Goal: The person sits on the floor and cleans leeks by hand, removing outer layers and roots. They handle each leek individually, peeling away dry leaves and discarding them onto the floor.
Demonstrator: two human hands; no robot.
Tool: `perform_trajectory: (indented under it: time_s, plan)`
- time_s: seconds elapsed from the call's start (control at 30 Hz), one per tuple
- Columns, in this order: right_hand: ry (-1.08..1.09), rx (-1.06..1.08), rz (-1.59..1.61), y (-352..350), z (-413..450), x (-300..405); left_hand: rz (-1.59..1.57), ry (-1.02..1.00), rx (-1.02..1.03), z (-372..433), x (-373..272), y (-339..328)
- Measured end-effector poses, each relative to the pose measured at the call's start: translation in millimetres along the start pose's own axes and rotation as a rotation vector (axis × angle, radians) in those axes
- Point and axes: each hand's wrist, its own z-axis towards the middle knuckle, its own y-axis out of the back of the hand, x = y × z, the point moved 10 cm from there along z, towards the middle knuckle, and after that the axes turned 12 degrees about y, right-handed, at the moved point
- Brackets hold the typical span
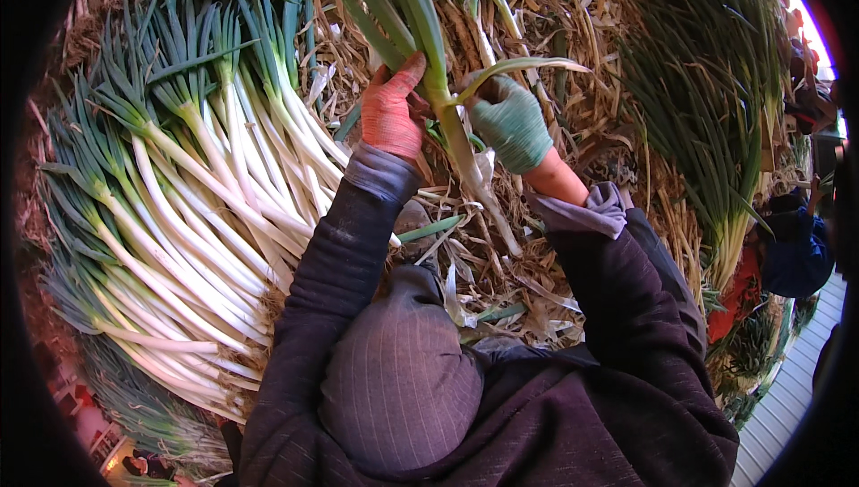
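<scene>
In front of me a large green onion (464, 151) slants from its broad green leaves at the top to its roots low on the right. My left hand (396, 111), in an orange glove, grips it where the leaves fork from the stalk. In a green glove, my right hand (510, 121) pinches a pale yellow-green leaf (527, 65) that bends away from the stalk to the right. That leaf still joins the stalk at its base. Some fingertips of both hands are hidden.
Green onions with bare white stalks (208, 185) lie in a broad pile at left. Dry husks (577, 17) litter the ground. At right stands a tall heap of leafy onions (704, 97), with a person in blue (795, 245) beyond. My bent knee (402, 379) is below.
</scene>
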Motion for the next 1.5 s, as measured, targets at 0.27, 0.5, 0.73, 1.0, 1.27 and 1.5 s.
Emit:
perform_trajectory:
  time_s: [0.27, 0.5, 0.73, 1.0, 1.27, 1.5]
  plan:
    - [0.074, 0.31, 0.162, -12.2, -7.3, 1.8, -0.045, -0.051, -0.017, -1.7, -6.3, -3.4]
    - [0.032, 0.689, -0.567, -9.9, -111.1, -69.3, -0.18, 0.014, -0.23, 24.6, 1.5, 72.2]
    - [-0.223, 1.322, -0.802, 114.8, -360.4, -230.5, -0.247, 0.03, -0.075, 20.7, -3.3, 55.8]
    - [-0.451, 0.788, -0.749, 29.1, -203.4, -112.2, -0.277, 0.059, -0.185, 19.3, 14.3, 78.8]
    - [-0.317, 0.463, -0.11, -57.7, -119.7, -98.9, -0.264, 0.301, 0.362, 10.1, 4.2, -4.9]
    - [0.058, 0.013, -0.168, -39.2, -104.0, -70.5, -0.076, -0.241, 0.038, 12.4, -31.7, 30.5]
